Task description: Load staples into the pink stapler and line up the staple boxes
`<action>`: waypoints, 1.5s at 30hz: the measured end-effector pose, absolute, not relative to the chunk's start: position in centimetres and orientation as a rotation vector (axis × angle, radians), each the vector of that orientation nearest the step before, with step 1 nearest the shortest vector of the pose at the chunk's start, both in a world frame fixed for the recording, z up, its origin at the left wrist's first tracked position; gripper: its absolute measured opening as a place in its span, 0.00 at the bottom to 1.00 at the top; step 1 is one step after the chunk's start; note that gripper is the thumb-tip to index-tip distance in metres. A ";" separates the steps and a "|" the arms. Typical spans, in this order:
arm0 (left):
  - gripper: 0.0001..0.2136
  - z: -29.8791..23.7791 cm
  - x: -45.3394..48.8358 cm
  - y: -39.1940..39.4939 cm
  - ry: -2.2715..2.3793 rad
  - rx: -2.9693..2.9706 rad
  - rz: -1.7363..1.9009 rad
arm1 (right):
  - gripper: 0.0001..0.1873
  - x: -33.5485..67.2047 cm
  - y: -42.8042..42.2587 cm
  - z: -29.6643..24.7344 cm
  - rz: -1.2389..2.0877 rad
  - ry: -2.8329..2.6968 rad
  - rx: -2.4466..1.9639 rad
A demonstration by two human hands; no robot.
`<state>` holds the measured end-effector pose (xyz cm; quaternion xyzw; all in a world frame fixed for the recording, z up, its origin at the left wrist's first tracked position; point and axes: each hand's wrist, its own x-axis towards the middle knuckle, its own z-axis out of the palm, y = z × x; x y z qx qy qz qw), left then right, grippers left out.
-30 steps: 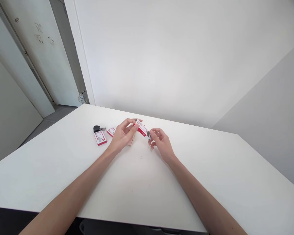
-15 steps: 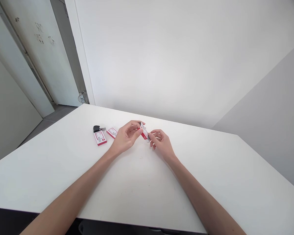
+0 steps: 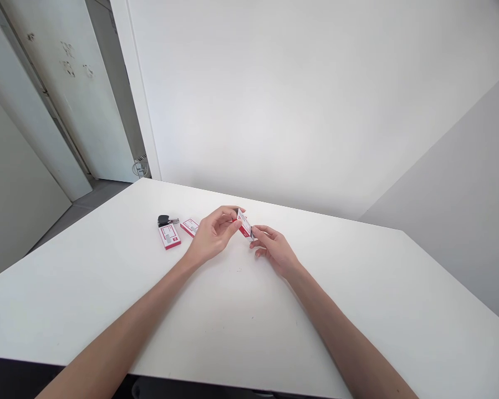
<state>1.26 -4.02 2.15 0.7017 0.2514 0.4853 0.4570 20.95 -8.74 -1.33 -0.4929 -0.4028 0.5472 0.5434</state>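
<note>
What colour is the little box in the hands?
The little box is red and white, head view.

box (image 3: 244,224): small, red and white, tilted, lifted above the table
grip: pinched at both ends by fingertips

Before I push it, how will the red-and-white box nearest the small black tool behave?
The red-and-white box lies flat on its broad face on the white table, so it would likely slide, not roll or tip. Small and apparently cardboard, it is probably light and could dent if squeezed hard.
</note>
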 end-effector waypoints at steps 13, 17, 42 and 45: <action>0.15 2.1 0.8 -3.6 0.633 1.814 1.193 | 0.20 21.3 -8.6 -1.3 1.335 -0.931 -1.192; 0.14 1.9 0.8 -3.4 0.613 1.847 1.184 | 0.20 21.1 -8.7 -1.2 1.388 -0.901 -1.147; 0.15 2.0 0.6 -3.2 0.717 1.852 1.154 | 0.20 22.2 -8.6 -1.2 1.148 -0.969 -1.248; 0.15 1.9 0.7 -3.3 0.690 1.816 1.143 | 0.21 21.8 -8.8 -0.8 1.049 -0.971 -1.161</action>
